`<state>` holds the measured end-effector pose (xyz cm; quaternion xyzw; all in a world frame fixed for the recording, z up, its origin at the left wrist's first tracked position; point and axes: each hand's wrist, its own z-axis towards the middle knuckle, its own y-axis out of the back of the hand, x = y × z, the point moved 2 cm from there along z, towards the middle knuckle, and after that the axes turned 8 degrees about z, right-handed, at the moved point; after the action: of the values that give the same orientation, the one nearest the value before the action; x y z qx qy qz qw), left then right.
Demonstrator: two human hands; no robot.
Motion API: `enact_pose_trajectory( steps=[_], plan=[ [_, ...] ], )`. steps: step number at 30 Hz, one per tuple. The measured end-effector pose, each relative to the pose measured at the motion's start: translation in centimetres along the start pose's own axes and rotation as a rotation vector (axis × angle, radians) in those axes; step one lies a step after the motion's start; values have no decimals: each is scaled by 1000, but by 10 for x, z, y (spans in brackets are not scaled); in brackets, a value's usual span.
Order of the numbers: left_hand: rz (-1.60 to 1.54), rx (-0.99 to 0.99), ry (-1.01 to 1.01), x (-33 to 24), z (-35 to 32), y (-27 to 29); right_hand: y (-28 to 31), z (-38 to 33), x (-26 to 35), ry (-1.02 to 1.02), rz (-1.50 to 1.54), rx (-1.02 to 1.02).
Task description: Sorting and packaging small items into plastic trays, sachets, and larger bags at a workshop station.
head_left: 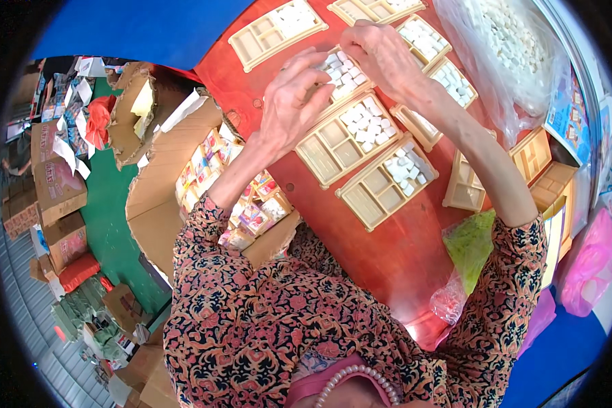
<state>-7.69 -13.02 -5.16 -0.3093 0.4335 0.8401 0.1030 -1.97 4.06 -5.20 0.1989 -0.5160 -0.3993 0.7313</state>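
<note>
Both hands reach over a red table covered with cream plastic compartment trays. My left hand and my right hand meet above one tray piled with small white blocks; fingers are curled at its white pieces, but whether they pinch any is hidden. Below it lie a second tray and a third tray, each with white blocks in one end and bare compartments beside them.
A clear bag of white blocks sits at the right. More trays lie farther up, a stack of trays at right. A green bag and a pink bag lie nearby. An open carton of colourful packets stands left.
</note>
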Motion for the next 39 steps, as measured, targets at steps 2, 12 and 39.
enact_pose_trajectory(
  steps=[2,12,39],
  plan=[
    [4,-12,48,2,-1,2,-2,-1,-2,-27,10,-5],
    [10,-27,86,9,11,9,18,0,3,96,27,-51],
    [222,43,-236,3,24,5,55,-10,-4,-663,921,140]
  ],
)
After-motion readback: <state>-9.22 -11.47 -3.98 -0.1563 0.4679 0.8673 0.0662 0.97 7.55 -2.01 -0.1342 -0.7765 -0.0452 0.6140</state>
